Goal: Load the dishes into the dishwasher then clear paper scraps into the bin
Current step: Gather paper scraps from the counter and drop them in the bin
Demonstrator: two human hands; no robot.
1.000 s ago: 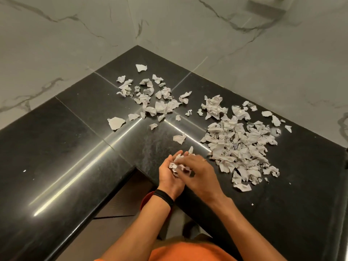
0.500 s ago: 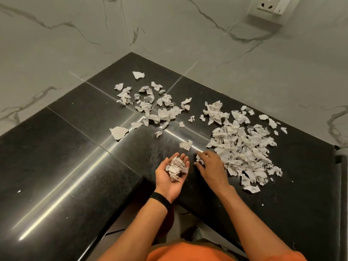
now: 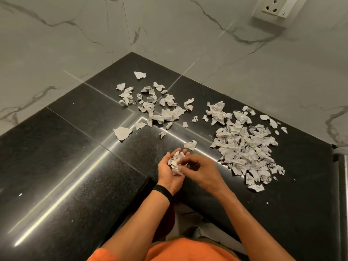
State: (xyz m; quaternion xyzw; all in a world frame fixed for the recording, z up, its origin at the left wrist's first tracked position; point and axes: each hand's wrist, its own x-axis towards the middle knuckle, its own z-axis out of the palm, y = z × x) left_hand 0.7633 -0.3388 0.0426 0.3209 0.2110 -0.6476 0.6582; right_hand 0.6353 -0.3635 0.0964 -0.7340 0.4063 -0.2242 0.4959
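Torn white paper scraps lie on a black corner countertop. A dense pile of scraps sits to the right, and a looser scatter of scraps lies toward the back corner. My left hand is palm up at the counter's inner corner, cupping a small bundle of scraps. My right hand hovers right beside it, blurred, its fingertips at the bundle. One single scrap lies just beyond my fingers.
Marble walls meet at the back corner. A wall socket with a switch is mounted at the upper right. A larger flat scrap lies left of centre. The counter's inner edge drops to the floor below my arms.
My right hand has come back from the counter next to the right pile to my cupped left hand. The camera has tilted up slightly.
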